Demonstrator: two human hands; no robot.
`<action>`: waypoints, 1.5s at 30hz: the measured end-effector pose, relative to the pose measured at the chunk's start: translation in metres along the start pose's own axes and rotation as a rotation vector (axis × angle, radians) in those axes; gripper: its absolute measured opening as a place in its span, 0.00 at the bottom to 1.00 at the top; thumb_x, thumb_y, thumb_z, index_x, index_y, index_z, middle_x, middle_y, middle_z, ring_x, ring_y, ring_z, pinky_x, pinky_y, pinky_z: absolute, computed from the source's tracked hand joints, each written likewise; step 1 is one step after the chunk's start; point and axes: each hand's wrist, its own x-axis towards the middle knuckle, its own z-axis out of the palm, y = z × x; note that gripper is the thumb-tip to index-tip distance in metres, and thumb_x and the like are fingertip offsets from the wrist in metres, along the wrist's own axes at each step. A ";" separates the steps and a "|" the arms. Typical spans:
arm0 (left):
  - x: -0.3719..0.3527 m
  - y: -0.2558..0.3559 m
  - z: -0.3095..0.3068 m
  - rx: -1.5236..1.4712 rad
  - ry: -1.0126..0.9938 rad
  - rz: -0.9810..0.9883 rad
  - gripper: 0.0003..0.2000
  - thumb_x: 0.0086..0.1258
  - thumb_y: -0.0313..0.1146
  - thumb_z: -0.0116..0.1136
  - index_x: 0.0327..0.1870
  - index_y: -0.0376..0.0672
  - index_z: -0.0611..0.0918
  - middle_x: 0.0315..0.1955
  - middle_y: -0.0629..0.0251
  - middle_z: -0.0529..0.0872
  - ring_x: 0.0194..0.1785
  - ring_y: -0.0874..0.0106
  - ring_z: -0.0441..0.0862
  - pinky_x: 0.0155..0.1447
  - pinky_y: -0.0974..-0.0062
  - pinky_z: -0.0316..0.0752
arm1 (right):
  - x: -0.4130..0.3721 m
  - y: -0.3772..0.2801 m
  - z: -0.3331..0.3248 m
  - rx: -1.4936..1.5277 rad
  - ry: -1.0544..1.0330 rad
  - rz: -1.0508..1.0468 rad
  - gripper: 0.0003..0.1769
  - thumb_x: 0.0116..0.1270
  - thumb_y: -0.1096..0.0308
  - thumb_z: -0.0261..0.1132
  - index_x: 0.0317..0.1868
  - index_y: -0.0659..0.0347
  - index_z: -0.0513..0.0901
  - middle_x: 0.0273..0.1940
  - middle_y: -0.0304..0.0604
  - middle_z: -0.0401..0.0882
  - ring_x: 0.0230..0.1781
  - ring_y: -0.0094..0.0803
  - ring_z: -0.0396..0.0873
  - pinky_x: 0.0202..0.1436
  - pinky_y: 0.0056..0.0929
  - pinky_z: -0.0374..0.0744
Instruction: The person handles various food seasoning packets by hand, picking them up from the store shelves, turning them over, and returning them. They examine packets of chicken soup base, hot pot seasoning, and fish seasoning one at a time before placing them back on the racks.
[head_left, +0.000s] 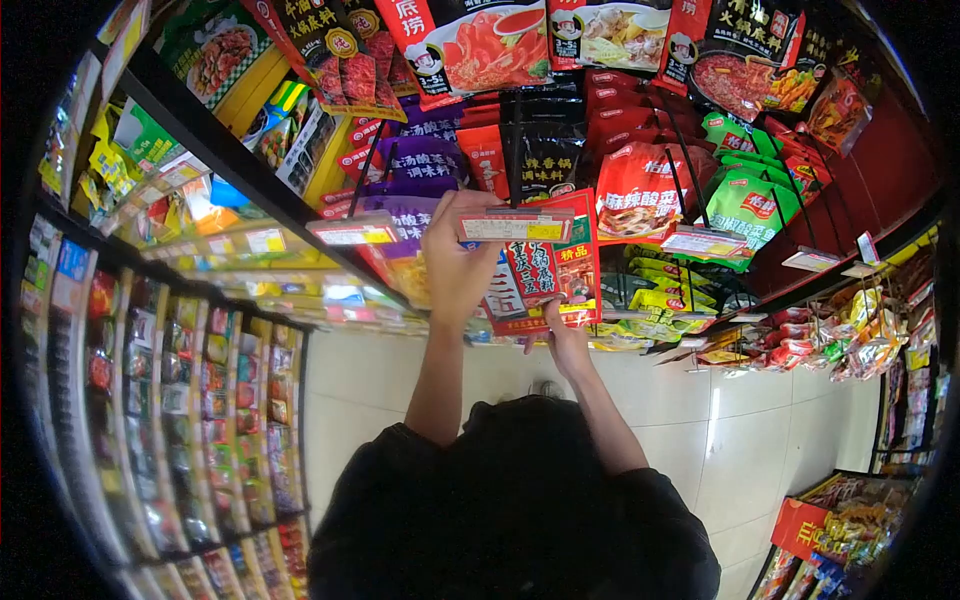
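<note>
A flat red packet [560, 280] with a dark label and white and green print is in front of the shelf, partly behind a price tag [515, 226]. My right hand [566, 340] grips its lower edge, with the thumb on the front. My left hand [455, 255] is raised at the packet's left side, its fingers reaching up beside the left end of the price tag; the fingertips are partly hidden, so what they hold cannot be made out. Behind the hands hang purple packets [415, 165] and a black packet [545, 160].
Large red packets [480, 50] stand on the shelf above. White-red packets [640, 190] and green packets [750, 215] hang to the right. More shelves [190, 400] line the left. A red display box [798, 527] stands at lower right on the tiled floor [660, 400].
</note>
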 end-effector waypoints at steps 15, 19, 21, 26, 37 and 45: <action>-0.064 -0.035 0.034 0.499 0.051 0.264 0.25 0.69 0.27 0.59 0.68 0.37 0.75 0.67 0.36 0.65 0.72 0.40 0.62 0.74 0.49 0.59 | 0.063 -0.003 0.012 0.188 0.235 -0.024 0.18 0.81 0.56 0.58 0.59 0.62 0.75 0.50 0.47 0.84 0.41 0.36 0.86 0.43 0.37 0.88; -0.096 -0.050 0.038 0.300 -0.132 0.022 0.26 0.71 0.27 0.57 0.71 0.37 0.72 0.73 0.37 0.61 0.77 0.44 0.58 0.75 0.48 0.56 | 0.101 0.007 0.021 0.263 0.163 -0.037 0.17 0.80 0.59 0.59 0.57 0.64 0.76 0.48 0.49 0.84 0.44 0.35 0.86 0.49 0.36 0.87; -0.108 -0.054 0.036 0.257 -0.217 0.029 0.26 0.71 0.26 0.55 0.72 0.38 0.70 0.71 0.42 0.67 0.75 0.47 0.62 0.76 0.53 0.59 | 0.131 0.034 0.002 0.308 0.136 -0.033 0.15 0.79 0.63 0.59 0.57 0.64 0.76 0.49 0.48 0.84 0.46 0.35 0.86 0.51 0.37 0.87; -0.137 -0.059 0.024 0.163 -0.231 0.015 0.19 0.70 0.25 0.56 0.62 0.38 0.77 0.58 0.49 0.79 0.64 0.52 0.75 0.71 0.55 0.65 | 0.154 0.042 0.008 0.357 0.142 -0.102 0.14 0.79 0.67 0.58 0.59 0.63 0.76 0.52 0.48 0.83 0.52 0.38 0.85 0.58 0.45 0.86; -0.105 -0.125 -0.115 0.493 0.234 -0.125 0.23 0.75 0.25 0.58 0.70 0.38 0.72 0.64 0.53 0.76 0.65 0.61 0.74 0.59 0.67 0.74 | 0.018 0.013 -0.003 -0.283 0.099 0.086 0.16 0.80 0.65 0.59 0.61 0.64 0.77 0.52 0.43 0.76 0.54 0.38 0.83 0.55 0.37 0.87; -0.128 -0.136 -0.093 0.216 0.140 -0.349 0.32 0.75 0.24 0.58 0.79 0.39 0.59 0.68 0.52 0.73 0.67 0.65 0.74 0.63 0.69 0.76 | 0.057 0.002 0.077 -0.777 -0.169 -0.362 0.25 0.70 0.69 0.71 0.66 0.60 0.75 0.60 0.45 0.77 0.62 0.36 0.78 0.59 0.33 0.80</action>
